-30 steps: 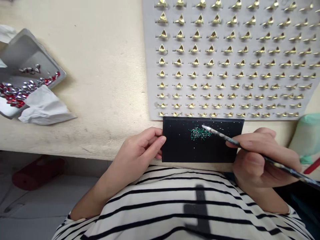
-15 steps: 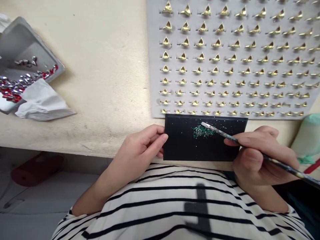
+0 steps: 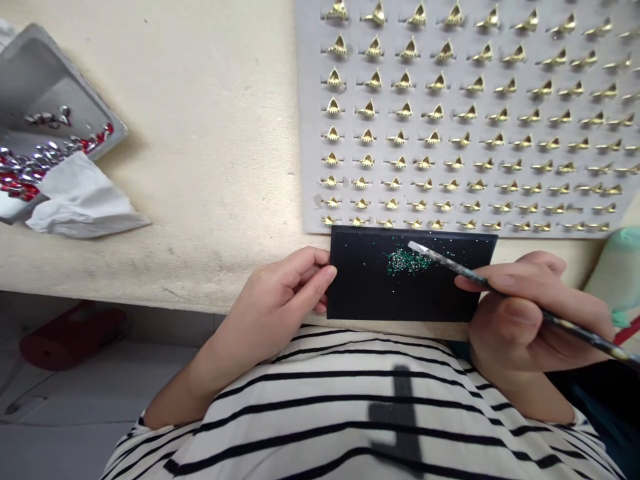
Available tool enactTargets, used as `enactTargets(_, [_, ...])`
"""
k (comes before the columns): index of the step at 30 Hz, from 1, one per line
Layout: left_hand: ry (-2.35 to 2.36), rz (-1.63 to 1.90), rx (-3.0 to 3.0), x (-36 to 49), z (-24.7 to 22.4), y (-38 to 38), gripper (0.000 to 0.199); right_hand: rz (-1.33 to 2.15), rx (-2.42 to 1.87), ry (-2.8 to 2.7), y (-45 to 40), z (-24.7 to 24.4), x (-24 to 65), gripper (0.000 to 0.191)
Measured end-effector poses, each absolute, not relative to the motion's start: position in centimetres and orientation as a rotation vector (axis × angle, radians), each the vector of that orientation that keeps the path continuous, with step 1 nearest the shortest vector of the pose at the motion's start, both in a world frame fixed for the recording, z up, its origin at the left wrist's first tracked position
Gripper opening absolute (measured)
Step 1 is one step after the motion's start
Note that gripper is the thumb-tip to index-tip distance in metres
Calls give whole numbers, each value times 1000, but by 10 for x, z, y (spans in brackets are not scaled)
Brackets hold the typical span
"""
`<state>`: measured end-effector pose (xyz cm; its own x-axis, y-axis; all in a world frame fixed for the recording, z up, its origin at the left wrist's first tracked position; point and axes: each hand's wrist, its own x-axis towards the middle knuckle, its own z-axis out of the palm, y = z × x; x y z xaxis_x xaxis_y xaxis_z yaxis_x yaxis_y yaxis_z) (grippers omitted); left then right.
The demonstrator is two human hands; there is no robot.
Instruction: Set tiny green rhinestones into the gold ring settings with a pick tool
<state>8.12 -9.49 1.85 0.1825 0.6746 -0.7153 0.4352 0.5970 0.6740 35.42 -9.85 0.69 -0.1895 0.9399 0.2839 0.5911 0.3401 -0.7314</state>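
Observation:
My left hand (image 3: 287,293) pinches the left edge of a flat black tray (image 3: 370,300) between thumb and fingers. On the tray lies a loose cluster of tiny green and clear stones (image 3: 405,262), with a few scattered singly around it. My right hand (image 3: 535,313) is closed around a thin, dark speckled pen-like stick (image 3: 463,271) with a pale whitish tip. That tip is over the upper edge of the cluster; whether it touches the stones I cannot tell.
Beyond the tray, a grey board (image 3: 313,133) holds rows of gold-coloured triangular ring-like pieces. At left stands a grey container (image 3: 65,73) of red and silver stones, with crumpled white tissue (image 3: 85,200) against it. A pale green roll-like object (image 3: 610,273) sits at right.
My right hand and the stick have shifted slightly to the right, the tip moving a little across the top of the stones. My left hand keeps its grip on the tray.

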Motion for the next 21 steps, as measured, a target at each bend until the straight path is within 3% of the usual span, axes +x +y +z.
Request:
enactTargets(4, [1439, 211, 1013, 81, 18, -95, 19, 476, -1395, -1788, -96, 2, 348, 36])
enactTargets(16, [1442, 226, 998, 81, 17, -97, 18, 464, -1488, -1820, -94, 1, 345, 34])
enactTargets(21, [1437, 225, 1021, 80, 17, -97, 18, 201, -1339, -1583, -88, -16, 333, 20])
